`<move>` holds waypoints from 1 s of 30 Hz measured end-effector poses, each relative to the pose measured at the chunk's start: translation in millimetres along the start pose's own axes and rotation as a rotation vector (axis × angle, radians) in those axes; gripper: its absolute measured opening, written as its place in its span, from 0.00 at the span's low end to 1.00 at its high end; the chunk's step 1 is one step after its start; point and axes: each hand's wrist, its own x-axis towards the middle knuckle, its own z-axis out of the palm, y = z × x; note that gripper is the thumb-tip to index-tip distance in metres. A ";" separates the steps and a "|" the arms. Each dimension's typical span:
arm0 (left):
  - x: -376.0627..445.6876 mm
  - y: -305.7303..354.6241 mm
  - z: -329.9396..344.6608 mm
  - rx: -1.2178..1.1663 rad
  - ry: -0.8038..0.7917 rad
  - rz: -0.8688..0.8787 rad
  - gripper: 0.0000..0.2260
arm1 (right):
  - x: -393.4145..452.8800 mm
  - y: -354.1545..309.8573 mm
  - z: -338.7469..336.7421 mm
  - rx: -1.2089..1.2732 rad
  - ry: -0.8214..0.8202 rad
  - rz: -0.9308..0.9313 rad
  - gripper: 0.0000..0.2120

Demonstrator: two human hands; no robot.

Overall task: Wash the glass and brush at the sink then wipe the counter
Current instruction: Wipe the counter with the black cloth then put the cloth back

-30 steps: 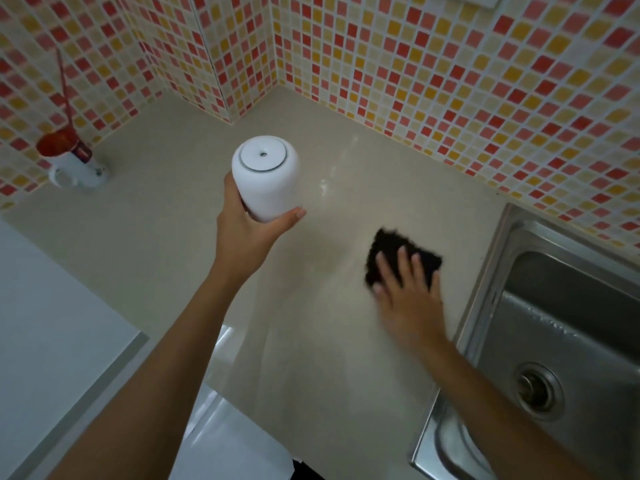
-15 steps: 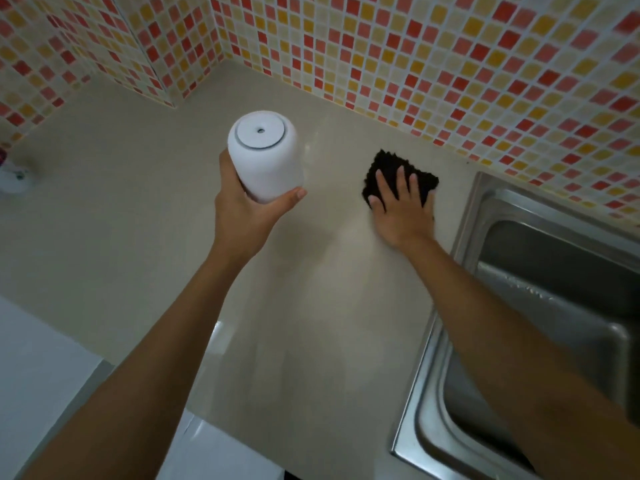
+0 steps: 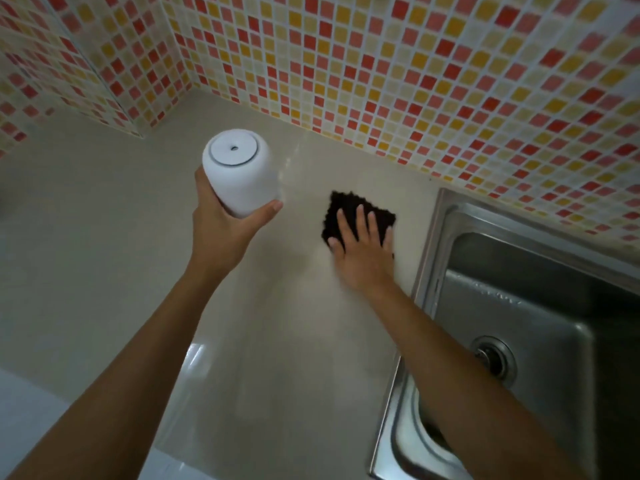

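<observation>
My left hand (image 3: 221, 233) grips a white rounded container (image 3: 239, 171) and holds it lifted above the beige counter (image 3: 104, 254). Its flat top has a small hole in the middle. My right hand (image 3: 360, 247) lies flat with straight fingers on a black textured cloth (image 3: 349, 211), pressing it onto the counter just left of the steel sink (image 3: 519, 341). The hand covers the cloth's lower half. No glass or brush is in view.
A mosaic wall of red, orange and yellow tiles (image 3: 415, 81) runs behind the counter and turns a corner at the back left. The sink drain (image 3: 493, 358) shows at the right. A white surface (image 3: 20, 420) borders the counter's near left edge.
My right hand has slid the cloth away toward the wall and then back a little toward me beside the sink. The left hand keeps the white container raised. The view has shifted right.
</observation>
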 end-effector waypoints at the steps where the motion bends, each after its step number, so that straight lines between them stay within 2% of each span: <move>1: -2.2 -1.3 3.8 -0.015 0.001 -0.008 0.45 | 21.2 14.7 -8.2 0.009 -0.052 0.079 0.28; 4: -7.8 -2.6 15.3 -0.042 -0.015 -0.009 0.45 | 40.0 32.7 -16.6 -0.025 -0.085 0.266 0.31; 7: -11.5 2.8 24.5 -0.049 -0.049 0.009 0.45 | -4.8 20.0 -9.5 -0.037 -0.047 0.418 0.32; 12: -4.1 14.7 38.4 -0.083 -0.073 0.037 0.45 | -93.0 0.3 7.5 -0.008 -0.007 0.324 0.34; 14: -1.8 17.7 43.3 -0.087 -0.081 0.061 0.45 | -70.5 13.1 2.9 -0.037 0.011 0.320 0.34; 19: -9.5 17.6 44.9 -0.087 -0.095 0.097 0.45 | 2.5 44.4 -15.6 -0.131 -0.077 0.346 0.32; 22: -16.4 18.7 42.3 -0.074 -0.111 0.081 0.45 | -30.7 43.1 -7.3 -0.102 -0.053 0.252 0.30; 25: -16.8 20.9 40.8 -0.082 -0.104 0.078 0.44 | -123.7 21.2 12.8 -0.029 0.030 0.030 0.28; 28: -12.7 21.8 40.5 -0.096 -0.102 0.082 0.44 | -218.1 -12.3 32.0 0.046 -0.051 -0.207 0.26; 30: -9.7 21.8 39.1 -0.095 -0.103 0.073 0.44 | -233.5 -23.0 37.7 0.066 -0.083 -0.270 0.26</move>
